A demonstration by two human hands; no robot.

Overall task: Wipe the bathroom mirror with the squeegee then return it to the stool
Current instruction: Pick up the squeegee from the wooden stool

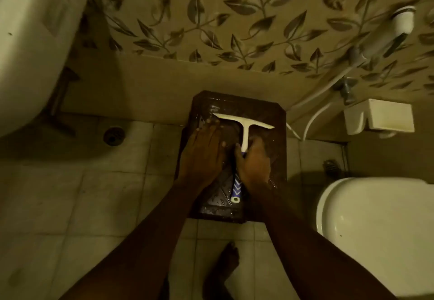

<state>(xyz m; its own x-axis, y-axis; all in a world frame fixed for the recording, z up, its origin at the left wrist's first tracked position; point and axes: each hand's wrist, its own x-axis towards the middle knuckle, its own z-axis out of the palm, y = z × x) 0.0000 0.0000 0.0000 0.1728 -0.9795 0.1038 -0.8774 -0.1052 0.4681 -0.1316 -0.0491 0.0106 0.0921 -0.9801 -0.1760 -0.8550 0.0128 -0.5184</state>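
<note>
A dark brown stool stands on the tiled floor against the wall, its top wet. On it lies a white T-shaped squeegee with a blue and white patterned handle, blade toward the wall. My right hand grips the handle at its middle. My left hand rests flat on the stool top just left of the handle, fingers straight. The mirror is out of view.
A white toilet sits at the lower right, a white basin at the upper left. A floor drain lies left of the stool. A hose and wall fittings are at the right. My bare foot stands below the stool.
</note>
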